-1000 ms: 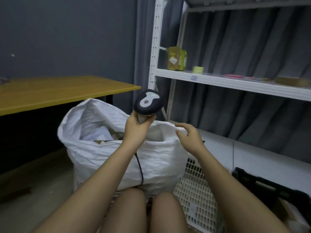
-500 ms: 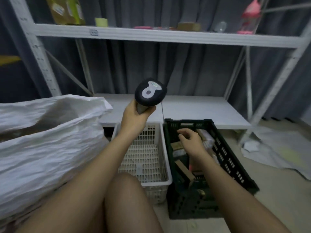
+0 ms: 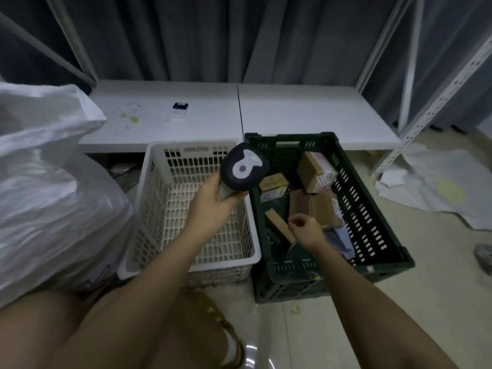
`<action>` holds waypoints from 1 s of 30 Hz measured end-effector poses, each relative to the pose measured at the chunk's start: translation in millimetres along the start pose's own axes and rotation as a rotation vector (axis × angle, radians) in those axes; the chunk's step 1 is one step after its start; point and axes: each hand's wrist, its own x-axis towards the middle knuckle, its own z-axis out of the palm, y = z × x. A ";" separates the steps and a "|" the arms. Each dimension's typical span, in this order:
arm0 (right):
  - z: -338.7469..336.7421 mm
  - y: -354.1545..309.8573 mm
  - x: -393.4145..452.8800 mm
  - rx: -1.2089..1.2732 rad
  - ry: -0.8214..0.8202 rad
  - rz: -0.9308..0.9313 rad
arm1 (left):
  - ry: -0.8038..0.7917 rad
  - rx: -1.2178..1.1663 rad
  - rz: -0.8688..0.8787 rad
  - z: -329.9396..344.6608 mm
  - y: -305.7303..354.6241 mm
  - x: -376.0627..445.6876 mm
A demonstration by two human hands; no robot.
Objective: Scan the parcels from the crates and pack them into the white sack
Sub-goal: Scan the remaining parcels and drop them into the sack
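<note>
The left hand (image 3: 213,201) has its fingers wrapped round the handle of a barcode scanner (image 3: 243,169), held above the white crate (image 3: 149,209). The right hand (image 3: 306,230), fingers curled in and holding nothing, hovers over cardboard parcels (image 3: 315,173) in the dark green crate (image 3: 372,209). The white sack (image 3: 48,182) bulges at far left.

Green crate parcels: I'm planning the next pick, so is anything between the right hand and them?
Nothing visible: the right hand hovers inside the green crate, directly above the uncovered parcels. The left hand holds the scanner aside.
</note>
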 end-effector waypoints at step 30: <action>96.5 78.6 113.3 -0.649 -0.145 0.185 | -0.006 0.036 -0.282 -9.6 -92.5 25.3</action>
